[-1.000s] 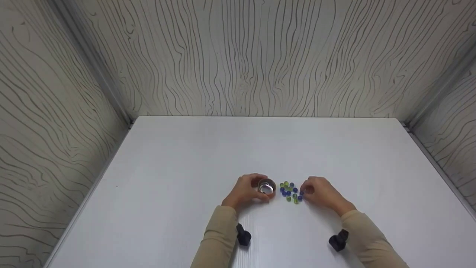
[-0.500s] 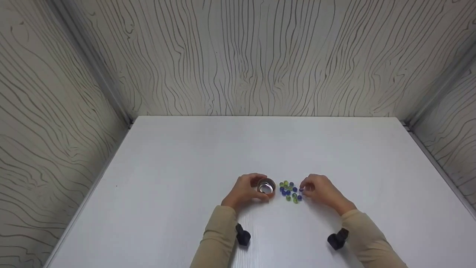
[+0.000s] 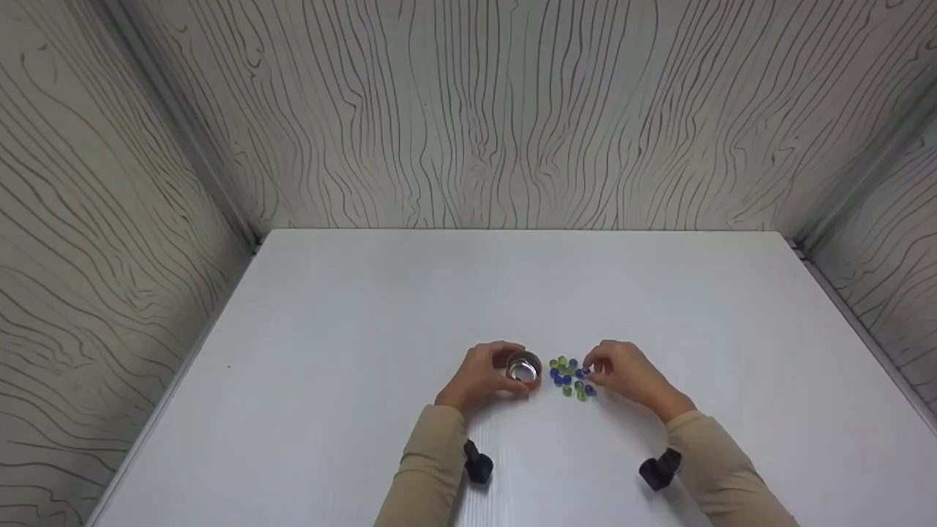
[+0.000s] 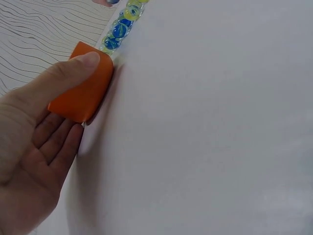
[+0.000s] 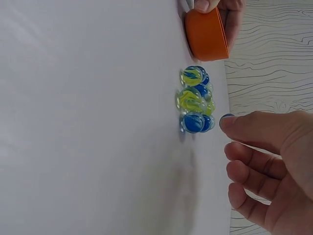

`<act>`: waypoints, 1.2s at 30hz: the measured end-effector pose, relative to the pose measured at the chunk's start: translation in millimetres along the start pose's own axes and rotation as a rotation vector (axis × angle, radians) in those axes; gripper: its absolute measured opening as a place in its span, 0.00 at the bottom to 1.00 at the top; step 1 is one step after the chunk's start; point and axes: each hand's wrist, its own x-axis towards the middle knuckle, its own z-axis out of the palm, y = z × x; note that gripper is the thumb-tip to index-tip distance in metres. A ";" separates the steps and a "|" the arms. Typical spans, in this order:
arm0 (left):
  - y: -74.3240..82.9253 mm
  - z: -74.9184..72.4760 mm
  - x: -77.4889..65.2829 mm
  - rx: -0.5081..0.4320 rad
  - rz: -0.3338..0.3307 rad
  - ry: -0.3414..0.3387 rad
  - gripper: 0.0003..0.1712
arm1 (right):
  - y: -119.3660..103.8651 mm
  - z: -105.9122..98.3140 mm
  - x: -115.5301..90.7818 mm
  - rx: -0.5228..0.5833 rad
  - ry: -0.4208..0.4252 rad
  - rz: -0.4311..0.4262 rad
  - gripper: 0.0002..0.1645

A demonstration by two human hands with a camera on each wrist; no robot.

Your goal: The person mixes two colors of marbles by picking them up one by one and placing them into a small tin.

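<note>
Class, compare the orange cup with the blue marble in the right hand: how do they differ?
Size: the orange cup is far larger than the blue marble.
Shape: the cup is hollow and open; the marble looks round.
Hold: the left hand grips the cup's sides; the right hand pinches the marble.
Shared: both are held.

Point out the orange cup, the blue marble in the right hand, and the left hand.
Orange cup [image 4: 84,94], left wrist view: its outer wall.
Blue marble [image 5: 225,116], right wrist view: the small sliver that shows.
Left hand [image 3: 479,373], head view: back of the hand.
</note>
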 end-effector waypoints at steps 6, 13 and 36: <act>-0.5 0.0 1.2 -0.005 -0.003 0.005 0.34 | -5.7 0.1 2.7 0.002 -0.009 -0.005 0.07; -0.6 -0.9 1.3 -0.001 0.004 0.006 0.35 | -10.3 1.3 6.1 0.001 -0.015 -0.002 0.07; -0.5 -0.2 -0.6 0.006 0.012 0.007 0.35 | -24.9 12.2 11.5 0.051 -0.042 0.010 0.08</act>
